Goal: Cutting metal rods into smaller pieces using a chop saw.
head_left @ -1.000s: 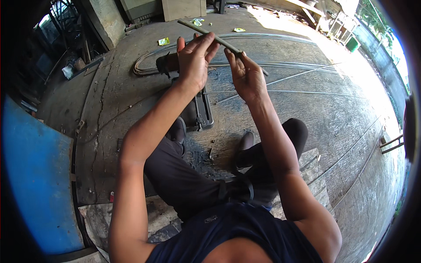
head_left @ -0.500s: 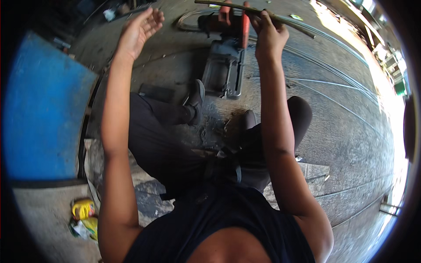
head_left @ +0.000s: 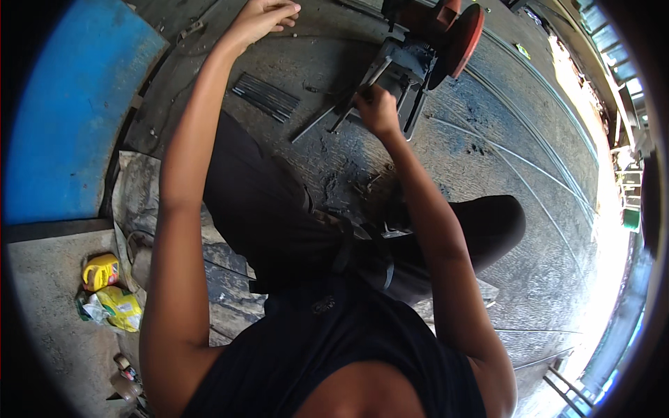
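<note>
Far left: blue panel [head_left: 66,111], curved by the lens, standing on edge beside the concrete floor [head_left: 529,209]. Near left, well apart from the work: yellow jug [head_left: 101,270] and crumpled yellow packet [head_left: 118,306] on the ground.

Left of centre, far: left hand [head_left: 261,15] raised at the upper edge, fingers loosely curled, nothing seen in the grasp; whether anything small is pinched, cannot tell. Just right and nearer: bundle of short dark rods [head_left: 266,96] lying flat on the floor, apart from both hands.

Centre, far: right hand [head_left: 376,111] clenched on a dark metal bar [head_left: 327,118], slanting down-left from the vise base of the cut-off saw [head_left: 411,56]. Far end of the bar at or inside the clamp; exact seating hidden by the fist.

Right of centre, far: red-orange saw disc guard [head_left: 465,31] tilted up over the base, close above the right hand. Long thin rods [head_left: 529,174] arcing over the floor further right.

Risks, as judged:
- Bar unclamped or skewed in the vise: kickback or jam on cutting.
- Right hand near the disc: contact if the head drops.
- Bare hands and arms: sparks, burrs, hot cut ends.
- Loose rods near the legs: rolling underfoot, tripping.
- Left hand off the work: bar steadied on one side only, liable to twist.
</note>
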A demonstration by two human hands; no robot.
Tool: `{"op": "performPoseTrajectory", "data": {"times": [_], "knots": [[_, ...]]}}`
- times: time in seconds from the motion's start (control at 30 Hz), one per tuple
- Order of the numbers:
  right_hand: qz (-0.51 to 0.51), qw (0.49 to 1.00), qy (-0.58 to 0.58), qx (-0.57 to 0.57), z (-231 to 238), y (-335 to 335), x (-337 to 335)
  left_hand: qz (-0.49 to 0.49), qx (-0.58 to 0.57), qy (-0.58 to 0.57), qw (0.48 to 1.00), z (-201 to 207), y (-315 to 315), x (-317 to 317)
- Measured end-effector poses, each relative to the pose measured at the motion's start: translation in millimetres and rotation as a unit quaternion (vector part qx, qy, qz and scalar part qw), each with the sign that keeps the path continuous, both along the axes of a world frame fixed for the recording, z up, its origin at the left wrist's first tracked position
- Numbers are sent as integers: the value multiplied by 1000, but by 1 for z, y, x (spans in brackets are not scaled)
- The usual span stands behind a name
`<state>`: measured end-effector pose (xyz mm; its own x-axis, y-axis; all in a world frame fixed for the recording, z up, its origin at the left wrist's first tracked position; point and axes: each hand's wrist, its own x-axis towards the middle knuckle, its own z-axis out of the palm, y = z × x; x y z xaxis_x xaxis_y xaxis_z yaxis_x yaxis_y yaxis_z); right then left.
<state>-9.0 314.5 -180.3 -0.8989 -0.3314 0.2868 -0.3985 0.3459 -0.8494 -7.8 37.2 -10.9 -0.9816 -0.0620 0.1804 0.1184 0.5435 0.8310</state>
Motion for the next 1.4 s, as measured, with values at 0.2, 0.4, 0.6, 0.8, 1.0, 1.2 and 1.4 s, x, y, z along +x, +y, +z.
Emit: {"op": "performPoseTrajectory", "data": {"times": [0.2,0.4,0.6,0.8,1.0,1.2,1.4], "knots": [[-20,997,-21,77,-82,-34,-12,-62,-224,-106,967,-33,-56,-11],[-53,992,-32,109,-143,-47,-13,-50,-287,-213,933,-73,-80,-4],[-56,994,6,90,-172,-53,-31,-1,-342,-222,913,-78,-101,9],[-70,997,-12,41,-190,-67,-45,21,-338,-203,919,-93,-125,18],[-14,993,-9,115,-178,-105,-79,46,-320,-244,914,-84,-157,31],[123,961,-67,238,-159,-208,-148,156,-272,-261,913,-40,-149,46],[262,915,-57,303,-204,-311,-200,128,-311,-220,916,-115,-204,72]]}}
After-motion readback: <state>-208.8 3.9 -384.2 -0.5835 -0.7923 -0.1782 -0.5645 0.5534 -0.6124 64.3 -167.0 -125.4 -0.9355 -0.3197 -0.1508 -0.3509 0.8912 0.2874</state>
